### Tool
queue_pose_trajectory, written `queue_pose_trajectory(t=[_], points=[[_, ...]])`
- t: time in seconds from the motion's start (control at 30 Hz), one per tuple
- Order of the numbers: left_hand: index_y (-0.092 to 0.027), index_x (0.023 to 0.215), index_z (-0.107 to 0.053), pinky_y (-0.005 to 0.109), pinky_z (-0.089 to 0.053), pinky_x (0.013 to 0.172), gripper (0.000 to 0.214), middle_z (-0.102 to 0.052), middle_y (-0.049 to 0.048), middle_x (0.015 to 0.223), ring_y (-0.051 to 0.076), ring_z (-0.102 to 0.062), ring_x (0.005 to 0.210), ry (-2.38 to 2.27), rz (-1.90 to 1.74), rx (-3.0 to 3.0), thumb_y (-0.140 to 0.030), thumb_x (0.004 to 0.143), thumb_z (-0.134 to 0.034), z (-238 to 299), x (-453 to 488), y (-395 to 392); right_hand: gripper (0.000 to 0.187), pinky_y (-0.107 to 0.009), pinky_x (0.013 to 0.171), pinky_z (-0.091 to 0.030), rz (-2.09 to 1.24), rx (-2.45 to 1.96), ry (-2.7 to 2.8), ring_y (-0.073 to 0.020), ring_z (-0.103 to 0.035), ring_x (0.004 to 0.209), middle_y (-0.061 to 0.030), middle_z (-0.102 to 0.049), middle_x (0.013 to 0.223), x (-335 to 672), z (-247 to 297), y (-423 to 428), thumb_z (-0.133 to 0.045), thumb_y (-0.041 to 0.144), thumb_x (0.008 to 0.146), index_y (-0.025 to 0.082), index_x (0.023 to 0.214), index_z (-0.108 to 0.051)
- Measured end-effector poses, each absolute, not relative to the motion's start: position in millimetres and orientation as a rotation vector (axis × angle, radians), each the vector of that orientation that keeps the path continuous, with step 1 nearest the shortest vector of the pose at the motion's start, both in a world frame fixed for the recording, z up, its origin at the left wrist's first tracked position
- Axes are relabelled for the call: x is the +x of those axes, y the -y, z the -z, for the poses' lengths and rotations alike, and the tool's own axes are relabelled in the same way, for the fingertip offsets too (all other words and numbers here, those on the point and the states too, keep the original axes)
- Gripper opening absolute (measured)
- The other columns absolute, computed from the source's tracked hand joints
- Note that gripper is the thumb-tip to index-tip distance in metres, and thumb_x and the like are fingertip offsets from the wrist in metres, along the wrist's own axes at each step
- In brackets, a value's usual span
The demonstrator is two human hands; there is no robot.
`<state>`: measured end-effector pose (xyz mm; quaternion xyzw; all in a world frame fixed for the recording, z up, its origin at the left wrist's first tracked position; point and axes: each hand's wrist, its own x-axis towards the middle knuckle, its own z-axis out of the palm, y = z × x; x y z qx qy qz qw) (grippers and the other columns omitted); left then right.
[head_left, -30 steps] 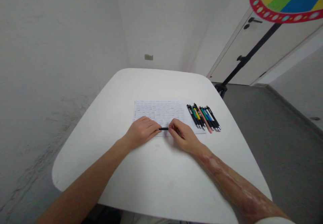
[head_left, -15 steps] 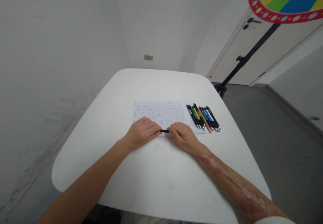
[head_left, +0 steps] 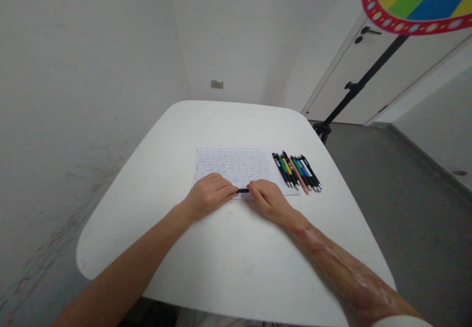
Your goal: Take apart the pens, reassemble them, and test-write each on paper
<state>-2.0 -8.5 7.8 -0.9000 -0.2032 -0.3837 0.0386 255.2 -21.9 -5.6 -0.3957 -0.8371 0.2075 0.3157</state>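
Observation:
Both my hands rest on the near edge of a sheet of written paper (head_left: 236, 162) on a white table (head_left: 228, 248). A black pen (head_left: 243, 191) lies level between them. My left hand (head_left: 208, 196) pinches its left end with curled fingers. My right hand (head_left: 267, 199) grips its right end, fingers closed over it. Only a short middle stretch of the pen shows.
A row of several pens (head_left: 297, 171) with black, yellow, green, pink and blue barrels lies at the paper's right edge. A black stand (head_left: 350, 93) carrying a coloured wheel (head_left: 416, 0) rises beyond the table at the right. White walls close in at the left and back.
My right hand has lowered and flattened over the pen's right end, and the two hands have drawn slightly closer. The visible piece of pen is shorter.

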Motion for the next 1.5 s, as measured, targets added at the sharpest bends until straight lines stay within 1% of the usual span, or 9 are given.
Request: queue_pose_trajectory(t=[0.23, 0.5, 0.73, 0.83, 0.97, 1.13, 1.23, 1.33, 1.5], points=[[-0.02, 0.111, -0.074, 0.035, -0.06, 0.083, 0.008, -0.082, 0.0037, 0.095, 0.018, -0.076, 0.086, 0.668, 1.192, -2.767, -0.024, 0.109, -0.068, -9, -4, 7, 0.033, -0.035, 0.068, -0.039, -0.627, -0.982, 2.143, -0.0188, -0.051, 0.07, -0.0004, -0.057, 0.075, 256, -1, 26, -0.043, 0.035, 0.114, 0.025, 0.082, -0.045], [-0.02, 0.112, -0.075, 0.035, -0.061, 0.081, 0.009, -0.082, 0.0041, 0.094, 0.018, -0.077, 0.086, 0.642, 1.181, -2.786, -0.023, 0.109, -0.067, -4, -4, 6, 0.042, -0.036, 0.067, -0.036, -0.603, -1.012, 2.167, -0.0185, -0.048, 0.066, 0.0006, -0.05, 0.068, 255, 3, 24, -0.041, 0.036, 0.115, 0.025, 0.075, -0.039], [-0.018, 0.118, -0.075, 0.033, -0.062, 0.083, 0.014, -0.084, 0.0056, 0.101, 0.018, -0.079, 0.088, 0.749, 1.216, -2.634, -0.028, 0.109, -0.07, -2, -10, -3, 0.046, -0.037, 0.062, -0.036, -0.637, -1.087, 1.871, -0.0185, -0.046, 0.063, 0.0008, -0.048, 0.066, 259, 7, 22, -0.039, 0.043, 0.117, 0.026, 0.074, -0.039], [-0.018, 0.12, -0.075, 0.033, -0.062, 0.084, 0.016, -0.085, 0.0063, 0.106, 0.018, -0.08, 0.091, 0.801, 1.218, -2.619, -0.027, 0.109, -0.069, -2, -18, -6, 0.044, -0.038, 0.065, -0.039, -0.586, -1.112, 1.798, -0.0201, -0.052, 0.067, -0.0014, -0.053, 0.069, 260, 7, 20, -0.04, 0.036, 0.116, 0.025, 0.074, -0.047], [-0.018, 0.12, -0.075, 0.032, -0.062, 0.083, 0.015, -0.085, 0.0054, 0.105, 0.018, -0.08, 0.09, 0.788, 1.233, -2.619, -0.027, 0.107, -0.073, -2, -21, -6, 0.031, -0.043, 0.079, -0.045, -0.352, -1.038, 1.98, -0.0254, -0.062, 0.084, -0.0072, -0.071, 0.085, 258, 2, 18, -0.045, 0.026, 0.114, 0.024, 0.093, -0.067], [-0.021, 0.118, -0.076, 0.032, -0.061, 0.083, 0.015, -0.086, 0.0039, 0.103, 0.017, -0.08, 0.089, 0.772, 1.189, -2.643, -0.03, 0.109, -0.07, -3, -16, -3, 0.02, -0.045, 0.087, -0.044, -0.097, -0.969, 2.268, -0.0258, -0.065, 0.091, -0.0077, -0.08, 0.099, 254, 1, 19, -0.057, 0.028, 0.114, 0.022, 0.113, -0.076], [-0.022, 0.117, -0.077, 0.032, -0.061, 0.083, 0.015, -0.086, 0.003, 0.102, 0.017, -0.08, 0.088, 0.772, 1.172, -2.637, -0.033, 0.11, -0.07, -2, -15, -2, 0.022, -0.043, 0.086, -0.044, -0.047, -0.934, 2.35, -0.0255, -0.065, 0.09, -0.0079, -0.08, 0.099, 252, 4, 19, -0.059, 0.029, 0.113, 0.023, 0.126, -0.076], [-0.022, 0.115, -0.078, 0.034, -0.061, 0.083, 0.017, -0.086, 0.0029, 0.1, 0.018, -0.081, 0.088, 0.823, 1.146, -2.638, -0.037, 0.109, -0.071, -1, -19, -4, 0.026, -0.043, 0.084, -0.046, -0.067, -0.922, 2.351, -0.0258, -0.067, 0.09, -0.0081, -0.079, 0.097, 252, 9, 19, -0.055, 0.025, 0.114, 0.023, 0.134, -0.073], [-0.022, 0.113, -0.078, 0.039, -0.06, 0.09, 0.019, -0.086, 0.0058, 0.104, 0.021, -0.08, 0.096, 1.029, 1.093, -2.651, -0.035, 0.112, -0.064, -2, -35, -13, 0.03, -0.045, 0.09, -0.055, -0.293, -0.958, 2.111, -0.0279, -0.073, 0.102, -0.0114, -0.08, 0.113, 258, 16, 16, -0.049, 0.021, 0.113, 0.025, 0.138, -0.065]])
